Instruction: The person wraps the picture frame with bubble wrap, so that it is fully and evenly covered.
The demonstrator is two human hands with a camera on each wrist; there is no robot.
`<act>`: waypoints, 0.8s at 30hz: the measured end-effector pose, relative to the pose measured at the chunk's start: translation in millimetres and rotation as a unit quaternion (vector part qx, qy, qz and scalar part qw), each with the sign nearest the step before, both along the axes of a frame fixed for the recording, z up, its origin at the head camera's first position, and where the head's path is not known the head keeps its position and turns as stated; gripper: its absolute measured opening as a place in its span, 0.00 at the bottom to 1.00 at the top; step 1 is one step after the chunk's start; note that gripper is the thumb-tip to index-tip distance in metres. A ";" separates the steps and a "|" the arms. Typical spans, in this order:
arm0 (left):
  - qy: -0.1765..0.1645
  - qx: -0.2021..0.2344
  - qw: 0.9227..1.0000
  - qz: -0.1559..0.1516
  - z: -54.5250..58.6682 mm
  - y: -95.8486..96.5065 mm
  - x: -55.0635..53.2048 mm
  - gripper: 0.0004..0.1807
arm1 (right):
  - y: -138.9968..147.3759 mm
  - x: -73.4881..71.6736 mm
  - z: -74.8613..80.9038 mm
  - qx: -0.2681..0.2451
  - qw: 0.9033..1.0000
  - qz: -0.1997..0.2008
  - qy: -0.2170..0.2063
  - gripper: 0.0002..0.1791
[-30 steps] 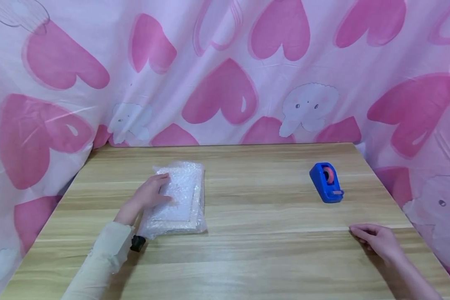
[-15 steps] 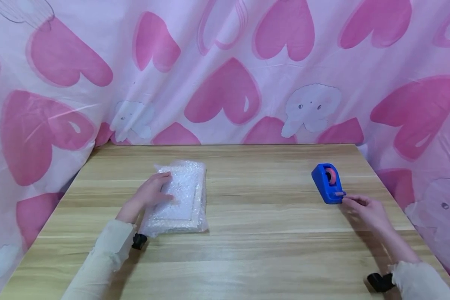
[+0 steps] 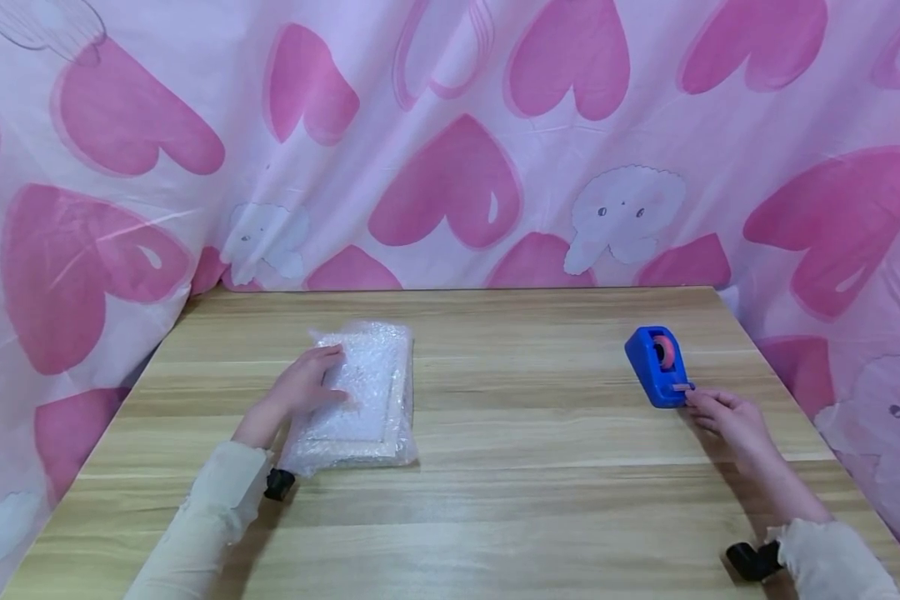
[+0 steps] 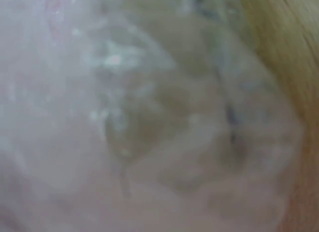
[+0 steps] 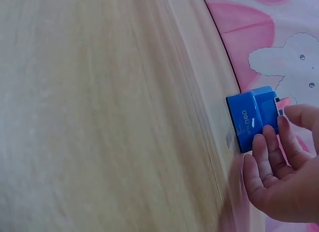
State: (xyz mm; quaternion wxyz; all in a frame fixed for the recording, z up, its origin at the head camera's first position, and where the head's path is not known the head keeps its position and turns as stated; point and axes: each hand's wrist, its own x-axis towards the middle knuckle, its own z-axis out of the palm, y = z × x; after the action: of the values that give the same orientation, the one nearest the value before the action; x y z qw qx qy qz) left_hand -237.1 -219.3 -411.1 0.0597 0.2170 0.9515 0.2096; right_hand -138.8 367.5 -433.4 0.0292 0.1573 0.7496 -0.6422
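Observation:
On the left of the table lies a flat rectangular package in bubble wrap (image 3: 367,392), with a white panel and pale border showing through. My left hand (image 3: 300,387) rests on its left side, fingers and thumb spread. The left wrist view shows only blurred clear wrap (image 4: 164,117) close up. A blue tape dispenser (image 3: 648,367) with a roll of pink tape (image 3: 667,352) stands at the right. At its front, my right hand (image 3: 735,425) pinches the tape end by the cutter. In the right wrist view, thumb and forefinger meet beside the pink tape end (image 5: 284,103).
The wood-grain table (image 3: 525,500) stretches between the package and the dispenser. A pink curtain (image 3: 435,83) printed with hearts hangs behind and along both sides. Black wrist-camera parts (image 3: 753,561) stick out below each sleeve.
My right hand has moved forward and up to the dispenser's front and has taken hold of the tape end there. My left hand has stayed on the package.

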 end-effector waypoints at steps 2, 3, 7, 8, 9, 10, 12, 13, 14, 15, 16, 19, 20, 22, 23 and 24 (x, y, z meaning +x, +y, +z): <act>0.000 0.001 1.000 -0.001 0.0 0.0 0.0 0.34 | 0.3 -0.3 1.1 -0.023 1.000 -0.001 -0.003 0.08; 0.001 0.001 1.000 -0.001 0.0 0.0 0.1 0.34 | 0.4 -0.3 1.7 -0.038 0.999 0.000 -0.004 0.08; 0.007 -0.001 1.000 -0.004 -0.8 -0.8 0.0 0.35 | 0.8 0.0 3.3 -0.084 0.996 0.012 -0.007 0.09; 0.008 -0.002 1.000 -0.005 -0.9 -0.8 0.1 0.35 | 0.8 0.0 3.6 -0.091 0.996 0.016 -0.005 0.09; 0.010 -0.002 1.000 -0.005 -1.3 -1.0 -0.1 0.35 | 0.7 0.0 3.7 -0.097 0.995 0.014 -0.007 0.09; 0.011 -0.002 1.000 -0.006 -1.6 -1.2 -0.1 0.35 | 0.9 -0.3 3.7 -0.101 0.995 0.013 -0.007 0.10; 0.013 -0.002 1.000 -0.007 -1.8 -0.8 -0.3 0.35 | 1.0 -0.9 3.6 -0.100 0.995 0.004 -0.007 0.11; 0.013 -0.001 1.000 -0.007 -1.9 -0.8 -0.4 0.35 | 0.9 -1.2 3.7 -0.098 0.995 -0.001 -0.007 0.13; 0.012 0.000 1.000 -0.007 -1.8 -0.6 -0.3 0.35 | 0.9 -1.9 3.1 -0.098 0.995 -0.013 -0.006 0.14; 0.012 0.000 1.000 -0.007 -2.0 -0.6 -0.3 0.35 | 0.8 -2.2 3.0 -0.094 0.995 -0.021 -0.008 0.14; 0.012 -0.001 1.000 -0.007 -1.9 -0.5 -0.1 0.35 | 0.8 -2.3 2.9 -0.088 0.996 -0.025 -0.008 0.14; 0.010 -0.004 1.000 -0.006 -1.5 -0.5 0.2 0.35 | -0.2 -2.3 2.8 -0.064 0.997 -0.030 -0.010 0.12; 0.010 -0.005 1.000 -0.006 -1.4 -0.5 0.4 0.35 | -0.7 -2.3 2.8 -0.059 0.998 -0.030 -0.011 0.11; 0.010 -0.007 1.000 -0.005 -1.4 -0.6 0.1 0.35 | -1.5 -1.7 3.8 -0.044 0.999 -0.020 -0.010 0.09; 0.010 -0.007 1.000 -0.005 -1.6 -0.6 -0.2 0.35 | -1.9 -1.7 4.0 -0.037 0.999 -0.017 -0.009 0.09; 0.009 -0.007 1.000 -0.004 -1.8 -0.5 -0.4 0.35 | -2.4 -1.7 4.5 -0.031 0.999 -0.015 -0.010 0.08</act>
State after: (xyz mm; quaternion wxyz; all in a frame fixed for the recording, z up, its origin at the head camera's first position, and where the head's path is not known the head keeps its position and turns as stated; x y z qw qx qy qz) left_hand -237.4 -219.8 -412.9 0.0529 0.2220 0.9527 0.2009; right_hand -140.5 365.1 -428.8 0.0318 0.1735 0.7265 -0.6642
